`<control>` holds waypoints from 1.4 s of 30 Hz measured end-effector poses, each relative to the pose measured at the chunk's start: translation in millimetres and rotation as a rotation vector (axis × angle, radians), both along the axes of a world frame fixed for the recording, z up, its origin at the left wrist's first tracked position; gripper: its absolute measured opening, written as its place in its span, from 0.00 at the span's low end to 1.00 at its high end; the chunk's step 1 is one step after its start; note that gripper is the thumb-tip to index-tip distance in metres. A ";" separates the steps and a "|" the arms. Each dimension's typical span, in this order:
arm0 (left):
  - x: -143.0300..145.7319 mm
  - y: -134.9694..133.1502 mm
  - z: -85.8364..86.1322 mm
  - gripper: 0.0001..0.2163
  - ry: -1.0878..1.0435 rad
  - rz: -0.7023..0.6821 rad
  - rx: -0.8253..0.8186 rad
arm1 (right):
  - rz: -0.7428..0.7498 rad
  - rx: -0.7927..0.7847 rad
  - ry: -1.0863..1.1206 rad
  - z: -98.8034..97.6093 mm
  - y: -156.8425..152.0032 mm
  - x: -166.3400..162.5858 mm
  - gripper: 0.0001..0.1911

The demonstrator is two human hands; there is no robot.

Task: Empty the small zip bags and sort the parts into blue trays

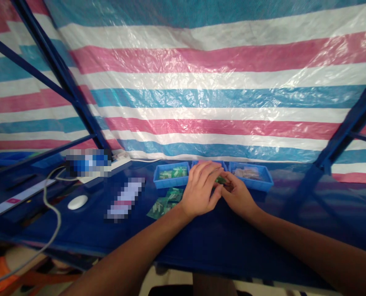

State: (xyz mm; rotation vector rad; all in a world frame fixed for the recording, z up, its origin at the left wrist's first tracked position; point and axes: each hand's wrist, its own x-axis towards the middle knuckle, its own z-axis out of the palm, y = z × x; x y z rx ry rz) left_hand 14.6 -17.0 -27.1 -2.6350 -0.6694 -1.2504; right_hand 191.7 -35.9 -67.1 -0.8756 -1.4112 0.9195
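My left hand [201, 189] and my right hand [238, 195] meet above the blue table, fingertips close together. Between them shows a bit of a small green packet [221, 180], mostly hidden by the fingers. The left fingers arch over it while the right thumb and fingers pinch it from the other side. Just left of my left hand lie several green packets [158, 207] with pale pieces in them. Behind the hands stand a blue bin [171, 182] of similar green packets, a middle bin mostly covered by my left hand, and a right bin [256, 186] holding clear bags.
On the left of the table [109, 234] are a white mouse-shaped object [77, 202], a blurred-out flat item [125, 199], a power strip [118, 162] and a loose cable [58, 222]. Blue metal posts [62, 78] and striped sheeting [219, 98] enclose the back. Part of another person [22, 261] shows lower left.
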 end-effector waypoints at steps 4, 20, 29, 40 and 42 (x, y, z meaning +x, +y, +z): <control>-1.0 0.2 -0.4 0.25 -0.047 0.031 -0.022 | 0.017 -0.048 0.030 -0.6 1.7 -0.8 0.11; -20.4 3.0 13.6 0.23 -0.008 -0.050 -0.162 | -0.116 -0.077 0.010 9.3 0.5 8.7 0.21; -38.0 28.0 5.6 0.21 0.049 -0.138 -0.142 | -0.051 -0.157 0.152 4.9 1.5 4.5 0.23; -42.3 28.7 4.7 0.12 0.012 -0.139 -0.164 | 0.069 -0.118 0.089 9.8 -4.2 -0.8 0.24; -41.4 27.5 3.3 0.12 0.004 -0.120 -0.186 | 0.054 -0.110 0.048 10.6 -4.9 -3.2 0.24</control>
